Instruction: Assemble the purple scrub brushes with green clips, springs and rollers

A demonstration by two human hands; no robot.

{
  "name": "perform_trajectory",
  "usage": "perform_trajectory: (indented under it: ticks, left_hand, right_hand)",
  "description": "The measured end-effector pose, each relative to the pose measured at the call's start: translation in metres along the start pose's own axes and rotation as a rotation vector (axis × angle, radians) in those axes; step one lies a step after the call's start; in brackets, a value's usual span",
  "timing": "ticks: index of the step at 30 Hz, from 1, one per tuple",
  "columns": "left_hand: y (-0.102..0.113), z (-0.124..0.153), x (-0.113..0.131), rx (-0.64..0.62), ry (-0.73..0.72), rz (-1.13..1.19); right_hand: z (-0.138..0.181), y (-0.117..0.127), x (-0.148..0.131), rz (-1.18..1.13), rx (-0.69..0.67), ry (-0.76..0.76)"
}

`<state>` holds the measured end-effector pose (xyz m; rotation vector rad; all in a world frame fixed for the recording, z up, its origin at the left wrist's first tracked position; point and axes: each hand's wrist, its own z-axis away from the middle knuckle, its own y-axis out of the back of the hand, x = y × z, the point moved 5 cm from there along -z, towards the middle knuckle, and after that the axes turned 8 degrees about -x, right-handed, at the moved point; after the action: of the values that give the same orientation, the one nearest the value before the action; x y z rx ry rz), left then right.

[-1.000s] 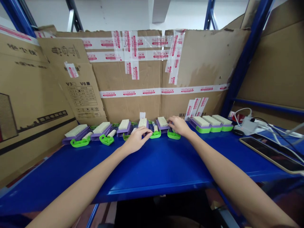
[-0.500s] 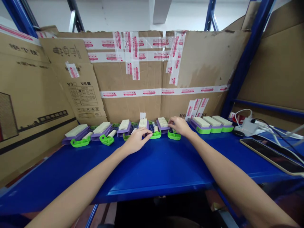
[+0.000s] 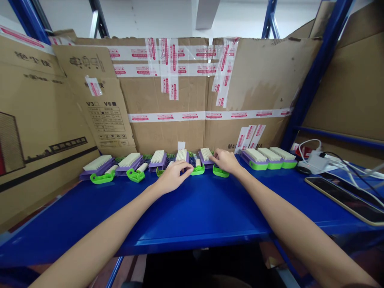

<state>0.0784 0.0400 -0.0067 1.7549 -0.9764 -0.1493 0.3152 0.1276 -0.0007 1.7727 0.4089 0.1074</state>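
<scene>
My left hand (image 3: 172, 177) hovers at or rests on the front of a row of brushes, thumb and forefinger bent with a small gap between them. Just beyond its fingertips is a green end piece (image 3: 198, 171) with a cream roller (image 3: 198, 162). Behind the hand stands a purple brush with cream bristles (image 3: 181, 155). My right hand (image 3: 227, 161) is curled over the right side of another bristle brush (image 3: 206, 154). Its fingertips are closed there, and what they pinch is hidden. Below that hand lies a green end piece (image 3: 221, 172).
More brushes with green parts (image 3: 129, 161) line the left of the blue shelf (image 3: 192, 216). At right sit three brushes with green bases (image 3: 271, 156), a white charger with cables (image 3: 316, 160) and a phone (image 3: 345, 198). Taped cardboard (image 3: 168, 136) walls the back.
My right hand has shifted slightly toward the brush on its left, fingers curling in closer. The left hand holds its place. The whole view has moved a little.
</scene>
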Motion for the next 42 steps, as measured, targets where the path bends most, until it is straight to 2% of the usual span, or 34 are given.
perform_trajectory:
  ticks: [7,14,25,42]
  left_hand:
    - [0.006,0.0,0.002,0.001,0.005,-0.033]
    - [0.004,0.001,0.004,-0.015,-0.029,-0.028]
    - [0.002,0.0,0.004,-0.018,-0.03,-0.045]
    - [0.003,0.0,0.004,-0.003,-0.029,-0.036]
  right_hand:
    - [-0.001,0.0,-0.021,0.077,0.017,-0.066]
    - [0.002,-0.003,-0.037,0.134,0.031,-0.112]
    - [0.001,-0.004,-0.039,0.103,-0.022,-0.197]
    - [0.003,-0.006,-0.031,0.066,-0.054,-0.228]
